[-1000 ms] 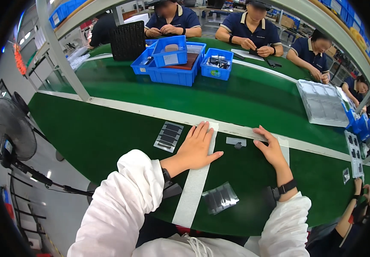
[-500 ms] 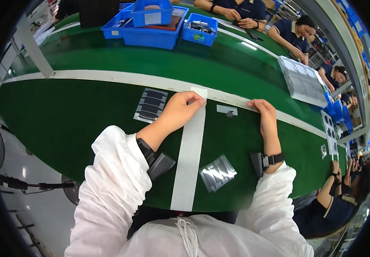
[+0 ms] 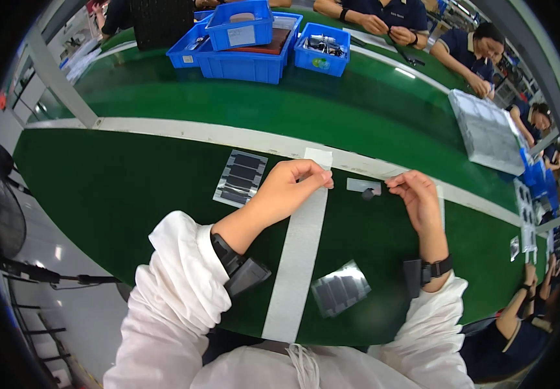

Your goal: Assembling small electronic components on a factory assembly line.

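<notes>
My left hand (image 3: 293,188) is over the upper end of a white strip (image 3: 296,285) that runs across the green table. Its thumb and fingertips are pinched together, and whatever they hold is too small to make out. Just right of it lies a small pale rectangular piece (image 3: 357,185) with a small dark piece (image 3: 369,194) at its lower edge. My right hand (image 3: 417,200) is close beside these, fingertips drawn together; what is in them I cannot make out. A clear sheet with black strips (image 3: 241,176) lies left of my left hand. A similar shiny sheet (image 3: 341,288) lies nearer me.
A white rail (image 3: 195,133) borders the far side of my table. Beyond it stand blue bins (image 3: 244,65) and a smaller blue bin of parts (image 3: 322,53). A grey tray stack (image 3: 487,133) sits at the right. Several co-workers work across and to the right.
My right hand has moved left and closer to the small pale piece and dark piece. My left hand stays pinched over the white strip. The whole view has shifted slightly.
</notes>
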